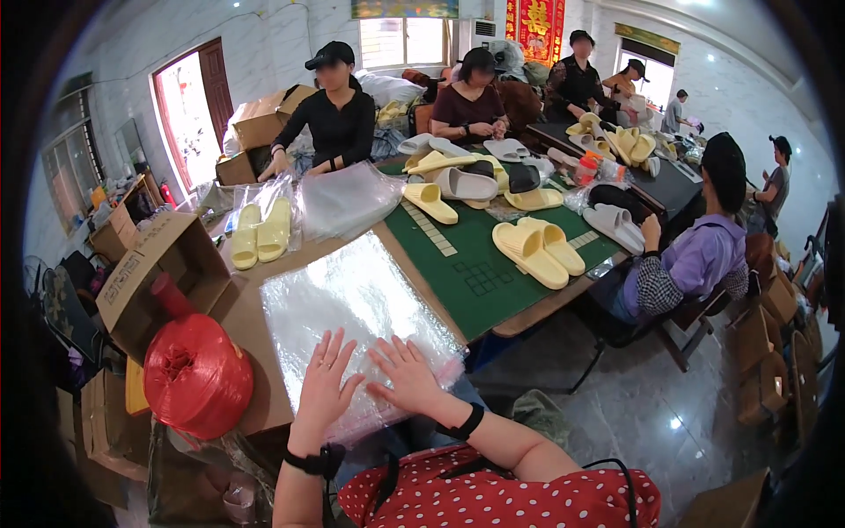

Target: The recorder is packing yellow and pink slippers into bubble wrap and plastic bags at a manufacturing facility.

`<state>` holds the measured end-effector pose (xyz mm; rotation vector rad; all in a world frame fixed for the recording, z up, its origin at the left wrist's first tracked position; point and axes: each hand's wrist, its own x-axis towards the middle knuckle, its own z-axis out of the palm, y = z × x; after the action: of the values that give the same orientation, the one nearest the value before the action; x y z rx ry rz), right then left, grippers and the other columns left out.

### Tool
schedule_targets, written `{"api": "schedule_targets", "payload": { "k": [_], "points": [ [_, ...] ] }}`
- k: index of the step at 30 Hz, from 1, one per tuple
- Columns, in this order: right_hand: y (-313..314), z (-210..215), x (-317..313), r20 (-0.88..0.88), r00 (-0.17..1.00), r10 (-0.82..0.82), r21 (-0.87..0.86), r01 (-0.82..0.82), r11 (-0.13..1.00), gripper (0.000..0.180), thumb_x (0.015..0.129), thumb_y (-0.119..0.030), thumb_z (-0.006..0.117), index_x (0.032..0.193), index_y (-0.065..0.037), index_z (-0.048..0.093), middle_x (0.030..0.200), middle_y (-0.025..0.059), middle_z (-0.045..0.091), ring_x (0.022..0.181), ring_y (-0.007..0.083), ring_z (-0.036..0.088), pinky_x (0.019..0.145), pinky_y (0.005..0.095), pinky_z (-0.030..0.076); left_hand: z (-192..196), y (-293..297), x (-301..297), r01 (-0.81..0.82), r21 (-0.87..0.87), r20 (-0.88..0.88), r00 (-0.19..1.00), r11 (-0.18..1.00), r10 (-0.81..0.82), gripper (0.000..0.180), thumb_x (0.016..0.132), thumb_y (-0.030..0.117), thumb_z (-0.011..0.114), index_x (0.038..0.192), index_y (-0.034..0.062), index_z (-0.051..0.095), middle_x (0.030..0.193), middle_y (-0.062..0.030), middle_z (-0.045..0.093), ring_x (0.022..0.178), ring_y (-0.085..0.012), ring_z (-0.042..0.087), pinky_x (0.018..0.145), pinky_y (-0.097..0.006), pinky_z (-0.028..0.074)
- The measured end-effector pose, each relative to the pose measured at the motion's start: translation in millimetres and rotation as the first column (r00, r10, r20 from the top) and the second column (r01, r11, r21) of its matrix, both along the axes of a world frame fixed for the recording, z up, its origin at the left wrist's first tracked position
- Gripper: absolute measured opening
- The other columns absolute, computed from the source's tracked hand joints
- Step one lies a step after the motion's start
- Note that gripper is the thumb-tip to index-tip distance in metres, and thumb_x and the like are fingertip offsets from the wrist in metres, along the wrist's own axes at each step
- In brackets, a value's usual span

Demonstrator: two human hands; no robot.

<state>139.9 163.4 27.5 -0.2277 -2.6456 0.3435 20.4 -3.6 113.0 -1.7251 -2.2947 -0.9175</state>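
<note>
Holds left grip (326, 389) and right grip (408, 378) released and flat over clear plastic sheets (352, 286), perhaps touching, at the near edge of the bench (251, 304); could slide them off by pushing unevenly.

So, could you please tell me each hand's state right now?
Left hand: open, holding nothing, over the clear plastic.
Right hand: open, holding nothing, over it too.

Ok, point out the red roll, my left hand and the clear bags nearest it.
Red roll (201, 380): head view, rounded body.
Left hand (324, 389): head view, back of the hand.
Clear bags (355, 297): head view, top surface.
</note>
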Motion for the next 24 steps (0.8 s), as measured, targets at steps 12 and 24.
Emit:
{"api": "schedule_targets", "payload": {
  "k": [12, 24],
  "points": [
    [19, -1, 4, -0.043, 0.994, 0.097, -0.046, -0.099, 0.994, 0.069, 0.096, -0.054, 0.056, 0.148, -0.01, 0.047, 0.155, 0.0172, 0.042, 0.145, 0.0382, 0.035, 0.121, 0.0507, 0.024, -52, -1, -26, -0.063, -0.11, -0.036, 0.998, 0.992, 0.06, 0.046, 0.096, 0.03, 0.059, 0.138, 0.0103, 0.059, 0.152, -0.0141, 0.049, 0.145, -0.0369, 0.038, 0.12, -0.051, 0.026],
    [159, 49, 53, -0.437, 0.885, -0.159, -0.132, 0.112, 0.985, 0.027, 0.082, -0.019, 0.075, 0.105, -0.005, 0.07, 0.111, 0.0171, 0.069, 0.11, 0.0385, 0.062, 0.095, 0.0463, 0.049, -61, -1, -31, -0.088, -0.1, -0.006, 0.996, 0.991, 0.088, 0.046, 0.096, 0.033, 0.058, 0.136, 0.0113, 0.061, 0.152, -0.013, 0.049, 0.144, -0.0351, 0.039, 0.121, -0.049, 0.025]
  ]
}}
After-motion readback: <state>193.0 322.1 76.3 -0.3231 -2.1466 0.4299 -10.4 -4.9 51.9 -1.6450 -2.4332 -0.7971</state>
